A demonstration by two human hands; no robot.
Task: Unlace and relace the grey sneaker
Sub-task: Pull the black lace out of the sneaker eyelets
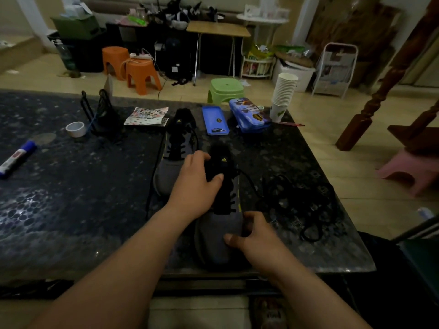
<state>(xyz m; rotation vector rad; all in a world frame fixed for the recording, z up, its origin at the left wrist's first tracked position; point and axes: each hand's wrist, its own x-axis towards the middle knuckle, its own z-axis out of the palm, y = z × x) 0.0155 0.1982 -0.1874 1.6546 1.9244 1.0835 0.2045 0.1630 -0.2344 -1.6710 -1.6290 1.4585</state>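
Observation:
A grey sneaker (217, 236) with a black tongue and black laces lies on the dark table, toe toward me. My left hand (198, 184) grips its black tongue and upper lacing, thumb on the right side. At the toe, my right hand (251, 236) holds the sneaker's right side with thumb and curled fingers. A second grey sneaker (174, 148) lies just behind and to the left, laced. A black lace end (249, 184) trails off the near sneaker to the right.
The dark patterned table (71, 198) carries a pile of black cord (299, 205) to the right, blue tins (247, 115), stacked paper cups (283, 96), a tape roll (76, 129), a black wire holder (102, 112) and a marker (17, 159). Stools stand beyond.

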